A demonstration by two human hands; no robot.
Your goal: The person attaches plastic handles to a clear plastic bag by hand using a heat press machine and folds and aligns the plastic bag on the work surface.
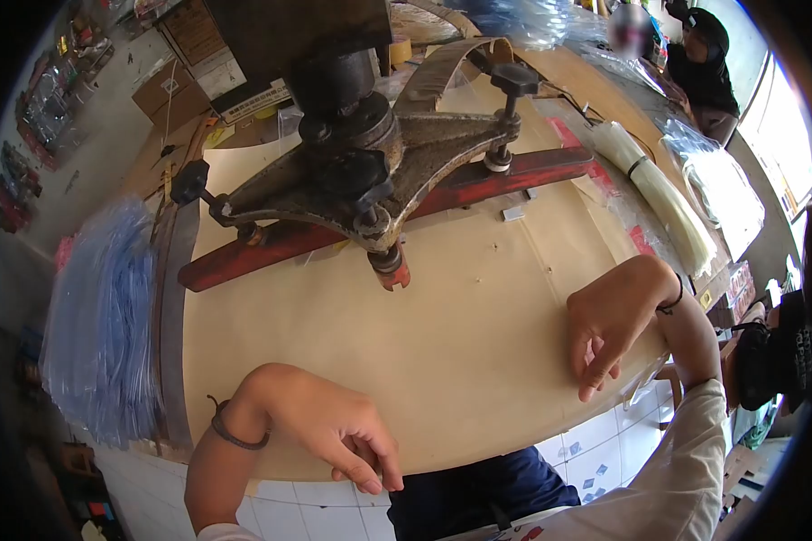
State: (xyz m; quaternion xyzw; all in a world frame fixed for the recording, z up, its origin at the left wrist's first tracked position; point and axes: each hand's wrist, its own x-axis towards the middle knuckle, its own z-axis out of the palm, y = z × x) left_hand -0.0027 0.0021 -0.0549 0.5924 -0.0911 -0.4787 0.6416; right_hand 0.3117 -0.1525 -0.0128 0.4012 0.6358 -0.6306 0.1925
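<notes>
My left hand (pixel 334 428) hangs limp over the front edge of the tan sheet-covered table (pixel 397 379), its fingers loosely bent with nothing visible in them. On the right, my right hand (pixel 613 316) rests at the sheet with bent wrist and fingers drooping downward, also without a visible object. Beyond both hands stands a heavy metal press head with a three-armed bracket (pixel 424 162). A worn red bar (pixel 510 180) is fixed across under its knobbed screws. One small red-tipped foot (pixel 393 273) points down toward the sheet. A small metal piece (pixel 512 214) lies behind the bar.
Stacked bluish clear plastic sleeves (pixel 104 325) lie along the left edge. A tied bundle of pale strips (pixel 654 194) and more clear plastic (pixel 717 189) lie to the right. Cardboard boxes (pixel 171 99) stand back left. Another person (pixel 699 68) is at the far right.
</notes>
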